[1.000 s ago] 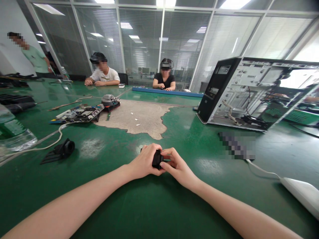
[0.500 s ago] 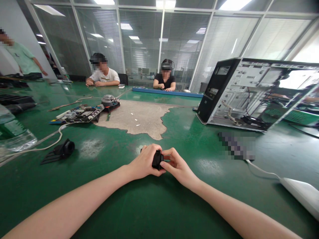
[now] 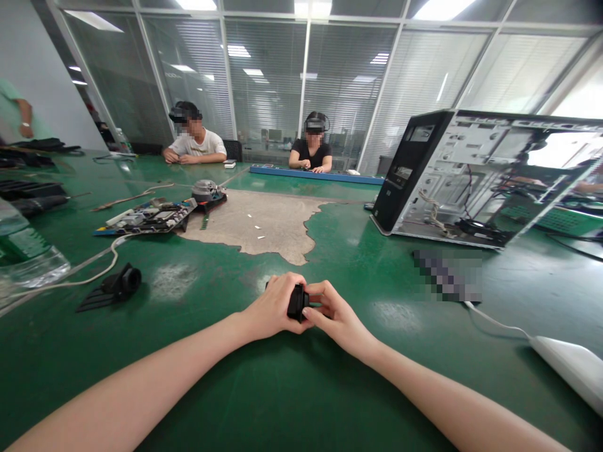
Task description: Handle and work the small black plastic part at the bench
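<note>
A small black plastic part is held between both hands, just above or on the green tabletop; its exact kind does not show. My left hand wraps over it from the left, fingers on top and thumb below. From the right, my right hand pinches its end with thumb and fingertips. Most of the part is hidden behind the left fingers. To the left lies another black piece with a round opening and thin prongs.
A circuit board and a round fan-like cooler sit left of the bare patch. An open computer case stands on the right, near a white box with a cable. A water bottle is at far left. Two people sit opposite.
My hands and the black part have stayed almost still. A standing person at far left has shifted further out of view.
</note>
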Motion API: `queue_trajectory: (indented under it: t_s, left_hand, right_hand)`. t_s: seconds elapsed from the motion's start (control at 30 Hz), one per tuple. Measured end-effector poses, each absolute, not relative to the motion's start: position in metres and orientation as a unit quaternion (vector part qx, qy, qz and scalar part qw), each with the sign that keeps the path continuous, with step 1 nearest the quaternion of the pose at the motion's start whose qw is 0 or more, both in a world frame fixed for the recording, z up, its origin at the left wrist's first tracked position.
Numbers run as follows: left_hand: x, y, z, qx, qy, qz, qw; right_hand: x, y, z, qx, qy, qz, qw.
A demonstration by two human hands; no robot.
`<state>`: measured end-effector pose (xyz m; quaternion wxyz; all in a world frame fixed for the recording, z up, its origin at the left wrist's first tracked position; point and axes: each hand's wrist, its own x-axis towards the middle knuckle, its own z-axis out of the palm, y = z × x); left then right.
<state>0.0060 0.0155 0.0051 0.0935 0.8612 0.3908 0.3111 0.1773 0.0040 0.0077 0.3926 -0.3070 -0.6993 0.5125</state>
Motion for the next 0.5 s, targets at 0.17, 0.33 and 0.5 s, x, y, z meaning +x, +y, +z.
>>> queue_trajectory:
  t_s: [0.17, 0.33, 0.5]
  left_hand:
    - [0.0073, 0.0157, 0.0052, 0.86, 0.391, 0.313, 0.099]
    - [0.0073, 0.015, 0.006, 0.861, 0.391, 0.31, 0.098]
    - [0.0064, 0.0157, 0.0048, 0.863, 0.394, 0.303, 0.089]
  right_hand:
    - [0.1766, 0.0059, 0.0061, -0.327, -0.687, 0.515, 0.395]
    - [0.1763, 0.0046, 0.009, -0.344, -0.69, 0.512, 0.379]
    - [0.1779, 0.0038, 0.0065, -0.312, -0.709, 0.5, 0.387]
